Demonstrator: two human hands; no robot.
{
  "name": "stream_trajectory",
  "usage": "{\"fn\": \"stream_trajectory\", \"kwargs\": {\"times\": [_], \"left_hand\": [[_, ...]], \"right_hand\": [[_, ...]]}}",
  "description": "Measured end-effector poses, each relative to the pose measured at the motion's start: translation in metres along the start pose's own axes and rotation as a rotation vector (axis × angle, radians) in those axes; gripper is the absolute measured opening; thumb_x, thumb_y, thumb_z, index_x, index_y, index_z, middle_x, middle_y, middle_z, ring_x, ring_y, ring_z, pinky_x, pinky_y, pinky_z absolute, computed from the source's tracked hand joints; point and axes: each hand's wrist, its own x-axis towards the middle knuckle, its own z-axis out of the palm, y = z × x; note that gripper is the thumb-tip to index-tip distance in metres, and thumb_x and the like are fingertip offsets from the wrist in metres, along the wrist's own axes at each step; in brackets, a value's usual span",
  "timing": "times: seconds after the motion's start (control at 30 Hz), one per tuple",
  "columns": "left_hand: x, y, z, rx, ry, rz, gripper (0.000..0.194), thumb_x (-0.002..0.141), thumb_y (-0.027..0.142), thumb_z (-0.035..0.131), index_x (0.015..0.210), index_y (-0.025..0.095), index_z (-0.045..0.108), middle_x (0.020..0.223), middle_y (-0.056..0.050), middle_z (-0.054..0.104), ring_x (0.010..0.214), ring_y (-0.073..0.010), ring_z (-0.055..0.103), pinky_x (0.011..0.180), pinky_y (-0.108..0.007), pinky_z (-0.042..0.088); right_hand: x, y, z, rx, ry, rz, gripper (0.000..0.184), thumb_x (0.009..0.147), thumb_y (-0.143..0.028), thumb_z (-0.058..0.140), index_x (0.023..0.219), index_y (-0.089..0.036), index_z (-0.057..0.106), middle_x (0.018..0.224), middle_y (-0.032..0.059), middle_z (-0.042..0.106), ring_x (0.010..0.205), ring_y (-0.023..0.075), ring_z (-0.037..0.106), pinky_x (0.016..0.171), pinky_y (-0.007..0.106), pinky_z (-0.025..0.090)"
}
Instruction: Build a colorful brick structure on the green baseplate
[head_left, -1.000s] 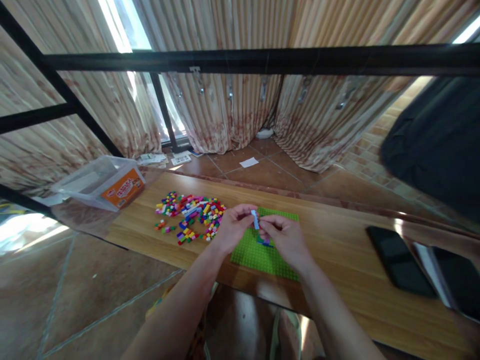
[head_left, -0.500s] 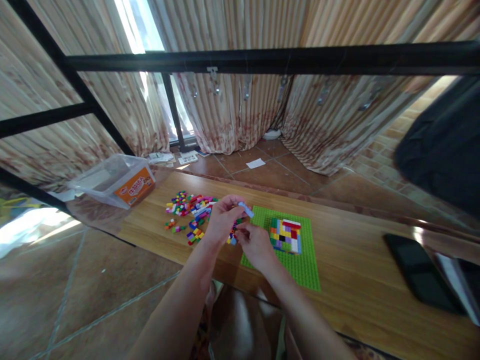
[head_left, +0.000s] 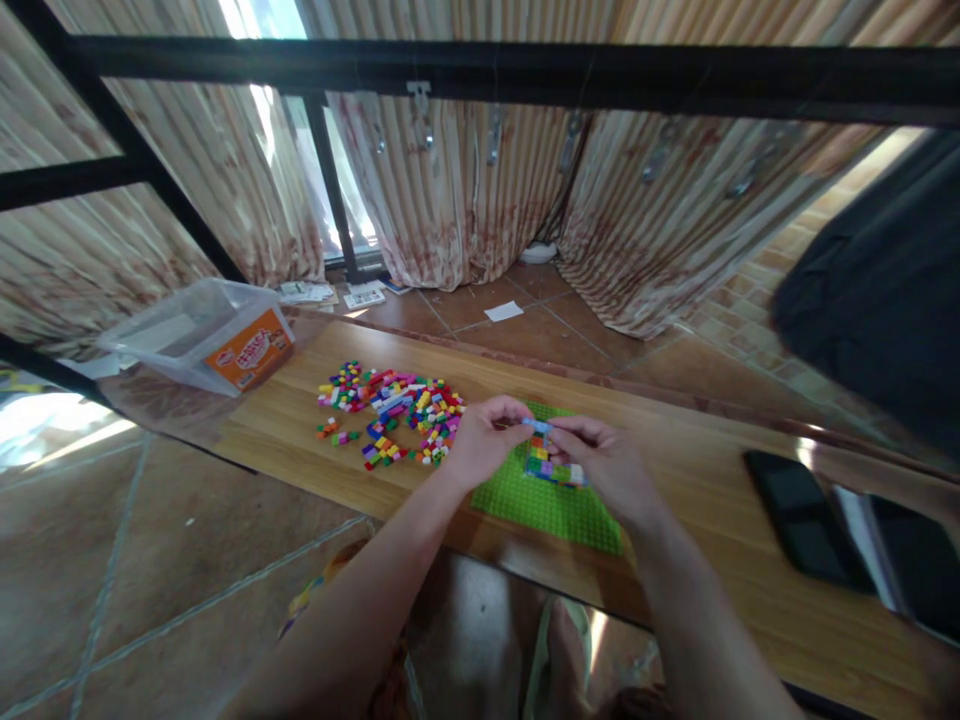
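You've swung both hands from the baseplate's left edge to its far half, over the block build (head_left: 553, 472)! Left hand (head_left: 486, 435) pinches the light-blue brick (head_left: 537, 427) at the build's far side; right hand's (head_left: 606, 458) fingertips close in, hold unclear. Baseplate (head_left: 517, 505) sits by the table's (head_left: 694, 500) near edge.

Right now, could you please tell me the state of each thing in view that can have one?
Left hand: closed at the fingertips on a light-blue brick
Right hand: fingertips beside that brick, grip unclear
Light-blue brick: above the build, seating unclear
Build: on the baseplate, partly hidden
Green baseplate: flat on the table
Loose bricks: scattered
Clear box: open-topped
Dark device: lying flat, unlit
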Motion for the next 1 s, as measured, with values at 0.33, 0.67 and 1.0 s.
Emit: {"fn": "stream_trajectory", "kwargs": {"times": [0.33,0.67,1.0], "left_hand": [[-0.009,-0.013,0.033,0.633,-0.269,0.201,0.017,0.083,0.015,0.055,0.09,0.021,0.07,0.093,-0.003,0.072,0.091,-0.0192,0.062,0.085,-0.031,0.044],[-0.003,-0.008,0.035,0.704,-0.334,0.214,0.02,0.08,0.01,0.055,0.08,0.02,0.073,0.084,-0.003,0.071,0.084,-0.0188,0.061,0.084,-0.033,0.045],[0.0,-0.008,0.034,0.686,-0.331,0.16,0.02,0.077,0.008,0.056,0.071,0.019,0.072,0.08,-0.004,0.07,0.082,-0.0181,0.062,0.083,-0.032,0.046]], "right_hand": [[-0.023,0.034,-0.054,-0.421,0.04,-0.092,0.026,0.076,-0.043,0.064,0.089,-0.023,0.076,0.084,0.0024,0.074,0.078,0.0194,0.066,0.074,0.032,0.049],[-0.024,0.031,-0.052,-0.433,-0.011,-0.063,0.023,0.077,-0.04,0.062,0.085,-0.024,0.077,0.085,0.0016,0.076,0.078,0.0206,0.067,0.075,0.032,0.049],[-0.022,0.033,-0.051,-0.423,-0.017,-0.055,0.021,0.076,-0.037,0.063,0.083,-0.023,0.078,0.082,0.0025,0.076,0.076,0.0211,0.067,0.073,0.032,0.049]]}}
